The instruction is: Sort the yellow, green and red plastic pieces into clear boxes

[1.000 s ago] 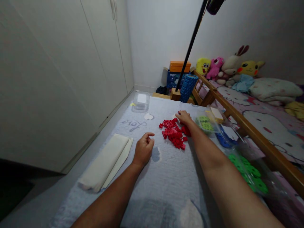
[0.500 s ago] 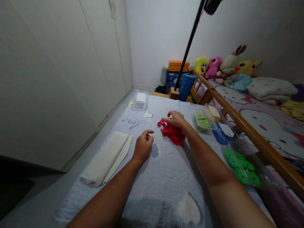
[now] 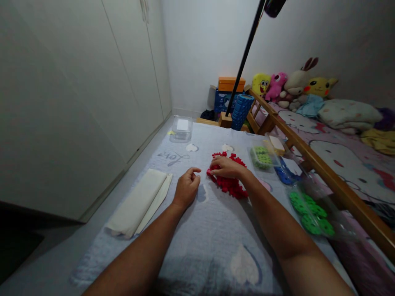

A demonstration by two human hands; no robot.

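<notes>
the head-worn camera looks forward and down on the hands from above the table.

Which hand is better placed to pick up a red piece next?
Probably the right hand: it's over the red pieces, while the left hand is apart from them, to their left.

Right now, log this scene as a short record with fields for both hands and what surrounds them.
Right hand: over the red pieces, contact unclear
Left hand: loosely curled, apart from the pieces
Left side: folded cream sheet
Far left corner: clear box
Right side: light green pieces, blue pieces, green pieces
</notes>
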